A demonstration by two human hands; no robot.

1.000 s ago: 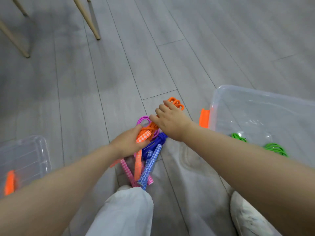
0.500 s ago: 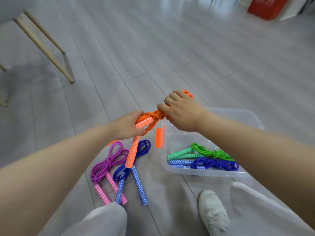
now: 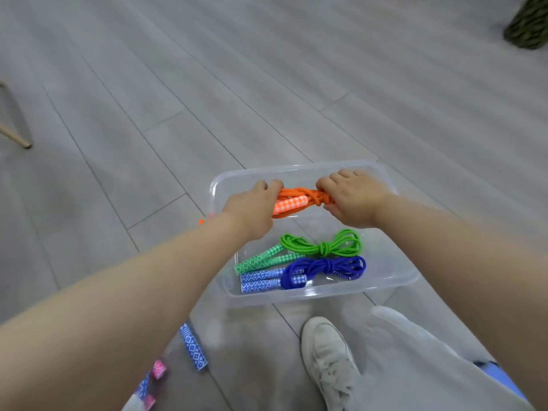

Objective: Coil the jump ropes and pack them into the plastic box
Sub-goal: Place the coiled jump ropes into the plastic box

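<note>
Presently, in the head view, item one: an orange jump rope [image 3: 299, 200], coiled and knotted, is being held over the far half of a clear plastic box [image 3: 394, 287] standing on a grey plank floor [image 3: 148, 84]. The left hand [image 3: 252, 209] is gripping the handle end, fingers curled round it, one orange-and-white patterned handle showing just beside the knuckles. The right hand [image 3: 353, 197] is gripping the knotted cord end, fingers wrapped round the bundle. Item two: a green jump rope [image 3: 323, 247], coiled and tied, is lying inside the box. Item three: a blue jump rope [image 3: 320, 269], likewise tied, is lying just beside the green one, on the nearer side, with handles pointing left. Item four: a loose blue patterned handle [image 3: 193, 347] is resting on the floor outside the box, near a blurred pink handle [image 3: 158, 369]. Item five: a white shoe [image 3: 330, 358] is sitting on the floor near the box's near wall. Item six: a wooden chair leg [image 3: 14, 137] is showing at the left edge.
</note>
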